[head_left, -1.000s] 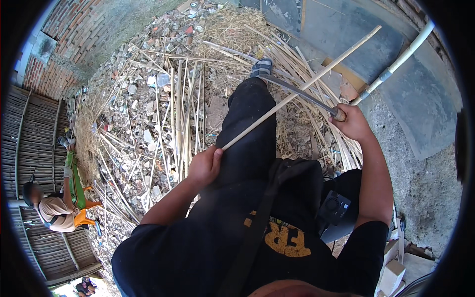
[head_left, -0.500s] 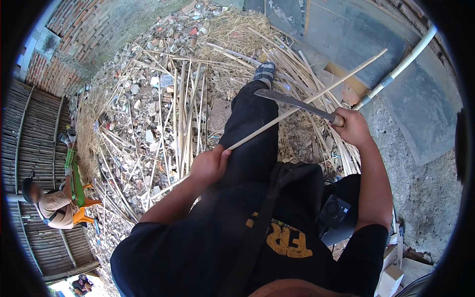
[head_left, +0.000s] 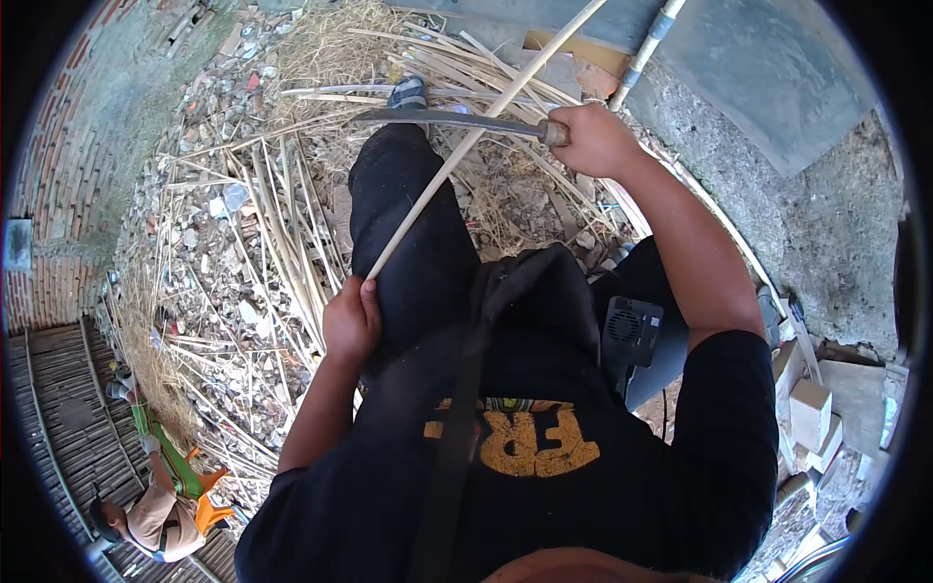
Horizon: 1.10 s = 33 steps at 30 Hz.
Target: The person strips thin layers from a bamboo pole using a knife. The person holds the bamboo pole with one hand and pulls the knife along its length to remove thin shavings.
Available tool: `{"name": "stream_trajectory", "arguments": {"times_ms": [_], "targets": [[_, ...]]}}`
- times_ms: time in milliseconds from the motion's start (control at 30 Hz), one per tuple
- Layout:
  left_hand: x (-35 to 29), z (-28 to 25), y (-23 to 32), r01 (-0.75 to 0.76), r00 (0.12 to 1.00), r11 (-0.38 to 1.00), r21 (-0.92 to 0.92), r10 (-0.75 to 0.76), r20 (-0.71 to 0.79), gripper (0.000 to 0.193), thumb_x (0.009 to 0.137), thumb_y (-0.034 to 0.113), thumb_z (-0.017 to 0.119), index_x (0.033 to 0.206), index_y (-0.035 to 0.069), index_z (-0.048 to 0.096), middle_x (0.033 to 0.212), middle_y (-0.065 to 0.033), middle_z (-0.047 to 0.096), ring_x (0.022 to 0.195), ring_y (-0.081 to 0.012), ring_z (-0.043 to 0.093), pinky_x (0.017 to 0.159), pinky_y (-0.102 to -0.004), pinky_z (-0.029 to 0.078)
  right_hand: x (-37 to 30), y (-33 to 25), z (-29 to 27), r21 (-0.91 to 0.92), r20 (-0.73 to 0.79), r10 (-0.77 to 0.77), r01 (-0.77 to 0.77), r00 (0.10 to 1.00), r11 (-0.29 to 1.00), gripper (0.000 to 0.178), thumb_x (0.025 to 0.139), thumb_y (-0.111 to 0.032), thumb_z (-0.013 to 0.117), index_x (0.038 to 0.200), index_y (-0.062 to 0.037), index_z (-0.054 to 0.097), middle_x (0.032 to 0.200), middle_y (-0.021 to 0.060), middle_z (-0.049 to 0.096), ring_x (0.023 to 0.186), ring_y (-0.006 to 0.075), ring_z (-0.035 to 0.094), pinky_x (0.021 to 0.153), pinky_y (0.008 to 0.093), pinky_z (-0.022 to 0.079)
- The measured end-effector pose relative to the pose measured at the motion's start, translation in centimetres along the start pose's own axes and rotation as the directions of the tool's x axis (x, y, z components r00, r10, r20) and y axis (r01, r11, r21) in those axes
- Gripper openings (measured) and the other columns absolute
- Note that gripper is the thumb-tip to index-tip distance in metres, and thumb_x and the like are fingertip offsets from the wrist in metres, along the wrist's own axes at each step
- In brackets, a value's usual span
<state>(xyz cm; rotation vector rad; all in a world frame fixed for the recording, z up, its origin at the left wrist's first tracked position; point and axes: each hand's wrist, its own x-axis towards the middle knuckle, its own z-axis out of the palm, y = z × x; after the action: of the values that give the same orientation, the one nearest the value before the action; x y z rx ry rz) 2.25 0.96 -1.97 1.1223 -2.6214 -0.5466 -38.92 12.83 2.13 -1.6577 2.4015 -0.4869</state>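
My left hand (head_left: 350, 319) is closed around the near end of a long, pale bamboo stick (head_left: 425, 201), beside my left thigh. From there the stick slants up and to the right, over my dark trouser leg, past the top of the picture. In my right hand (head_left: 595, 143) is the wooden handle of a machete (head_left: 442, 118), its long dark blade pointing left. Blade and stick cross a short way left of the handle. Whether they touch at the crossing I cannot tell.
Bamboo strips (head_left: 277, 228) lie over stony rubble (head_left: 209, 267) at left, with dry straw (head_left: 335, 49) farther off. A pale pipe (head_left: 646, 51) leans by the right wall (head_left: 768, 209). Another person (head_left: 155, 515) sits on an orange chair (head_left: 211, 500) at lower left.
The whole view has turned and shifted. Both hands stand farther left in the picture, the stick looks steeper, and the machete blade lies nearly level. Both grips are kept.
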Motion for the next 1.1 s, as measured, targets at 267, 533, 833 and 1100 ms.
{"name": "stream_trajectory", "arguments": {"times_ms": [267,533,833,1100], "targets": [[-0.1,0.0,-1.0,0.023,1.0,1.0,0.001,-0.023,0.018,0.036,0.105,0.034,0.045,0.086,0.005,0.054,0.07,-0.0267,0.061,0.068,-0.0506,0.06,0.061,-0.0584,0.045,-0.2,-1.4,0.5,-0.073,0.063,0.02,-0.015,0.998,0.997,0.029,0.074,-0.02,0.071,0.1,-0.0084,0.067,0.08,0.0169,0.069,0.082,0.0381,0.068,0.075,0.0483,0.055],[-0.4,0.0,-1.0,0.031,0.999,0.999,0.042,-0.032,0.03,0.035,0.105,0.035,0.046,0.087,0.005,0.055,0.07,-0.0262,0.062,0.068,-0.0497,0.061,0.061,-0.0587,0.045,-0.4,-2.3,0.1,-0.067,0.091,0.061,-0.055,0.994,0.996,0.024,0.077,-0.024,0.067,0.099,-0.0146,0.068,0.086,0.015,0.07,0.087,0.0346,0.069,0.077,0.0498,0.056],[-0.5,-0.4,-1.0,0.025,0.997,0.999,0.03,-0.027,0.079,0.035,0.105,0.034,0.047,0.087,0.005,0.054,0.07,-0.027,0.062,0.069,-0.0498,0.061,0.062,-0.0585,0.045,0.0,-2.4,0.3,-0.094,0.076,0.036,-0.029,0.996,0.995,0.024,0.078,-0.021,0.066,0.1,-0.0138,0.068,0.088,0.0144,0.071,0.089,0.0341,0.069,0.079,0.048,0.055],[0.3,-0.5,-0.6,0.029,0.996,1.0,0.0,-0.029,0.083,0.036,0.105,0.035,0.046,0.087,0.005,0.055,0.068,-0.0263,0.061,0.068,-0.0494,0.061,0.062,-0.0576,0.045,-0.1,-1.0,0.1,0.002,-0.011,0.044,-0.044,0.999,0.999,0.029,0.076,-0.02,0.069,0.104,-0.0114,0.069,0.086,0.0168,0.071,0.085,0.0366,0.069,0.078,0.048,0.055]]}}
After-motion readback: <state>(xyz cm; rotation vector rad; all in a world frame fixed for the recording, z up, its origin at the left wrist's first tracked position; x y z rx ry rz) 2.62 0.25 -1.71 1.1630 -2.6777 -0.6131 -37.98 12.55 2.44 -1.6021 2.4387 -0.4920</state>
